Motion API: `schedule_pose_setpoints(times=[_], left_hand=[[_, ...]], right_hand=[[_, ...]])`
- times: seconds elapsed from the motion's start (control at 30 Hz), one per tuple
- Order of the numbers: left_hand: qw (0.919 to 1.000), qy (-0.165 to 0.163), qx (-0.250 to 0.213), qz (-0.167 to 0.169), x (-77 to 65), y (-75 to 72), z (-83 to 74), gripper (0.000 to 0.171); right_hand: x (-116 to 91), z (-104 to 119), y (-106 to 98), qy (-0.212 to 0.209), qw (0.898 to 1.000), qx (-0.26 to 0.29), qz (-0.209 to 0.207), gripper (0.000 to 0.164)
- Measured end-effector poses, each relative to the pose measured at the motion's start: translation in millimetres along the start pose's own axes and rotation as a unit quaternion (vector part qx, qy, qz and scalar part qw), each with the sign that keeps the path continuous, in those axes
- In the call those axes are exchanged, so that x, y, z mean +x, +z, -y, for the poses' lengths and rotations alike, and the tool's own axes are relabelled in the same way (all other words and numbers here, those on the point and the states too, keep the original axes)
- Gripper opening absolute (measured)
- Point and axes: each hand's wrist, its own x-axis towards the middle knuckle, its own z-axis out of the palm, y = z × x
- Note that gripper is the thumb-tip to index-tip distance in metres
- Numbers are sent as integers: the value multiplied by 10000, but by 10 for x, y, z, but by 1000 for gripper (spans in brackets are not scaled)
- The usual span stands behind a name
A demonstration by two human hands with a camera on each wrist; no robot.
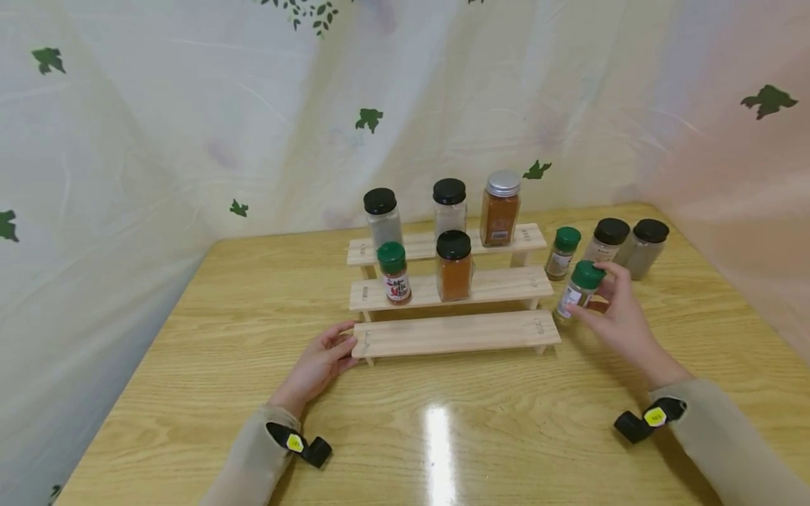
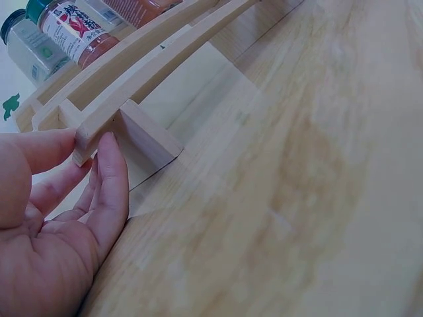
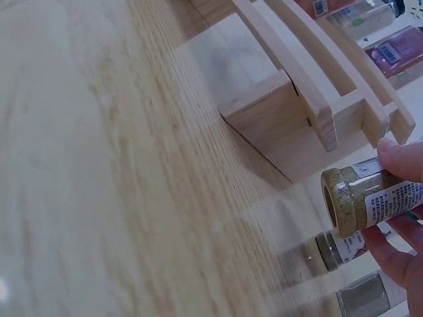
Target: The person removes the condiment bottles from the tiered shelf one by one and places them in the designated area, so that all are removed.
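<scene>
My right hand (image 1: 616, 316) grips a small green-capped spice jar (image 1: 577, 292) beside the right end of a three-tier wooden rack (image 1: 455, 333). In the right wrist view the same spice jar (image 3: 377, 191) is tilted, its base off the table and its contents greenish-brown. At the rack's left end, my left hand (image 1: 323, 362) pinches the corner of the lowest shelf between thumb and fingers, as the left wrist view shows with the shelf end (image 2: 92, 132). A green-capped red spice jar (image 1: 397, 277) and a black-capped orange jar (image 1: 453, 270) stand on the middle shelf.
On the top shelf are two black-capped jars, one at left (image 1: 382, 221), and a silver-capped jar (image 1: 500, 211). Right of the rack stand another green-capped jar (image 1: 561, 254) and black-capped jars (image 1: 642, 249). A patterned cloth (image 1: 190, 140) hangs behind the wooden table (image 1: 240, 295).
</scene>
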Motion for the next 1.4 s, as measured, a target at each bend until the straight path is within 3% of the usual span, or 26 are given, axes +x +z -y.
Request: schedule_pose_setpoints(times=[0.4,0.83,1.4], left_hand=[[10000,60,-24,-38,8,-2,18,48],[9999,-4,-22,-120,24,-22,21,48],[10000,-24,-17,-79,22,0,6,49]], right_hand=[[180,-147,7,248,9992,-277,119,83],[337,-272,51,79,9998,-132,159,79],[341,-303,48,378,9987,-337,92,78]])
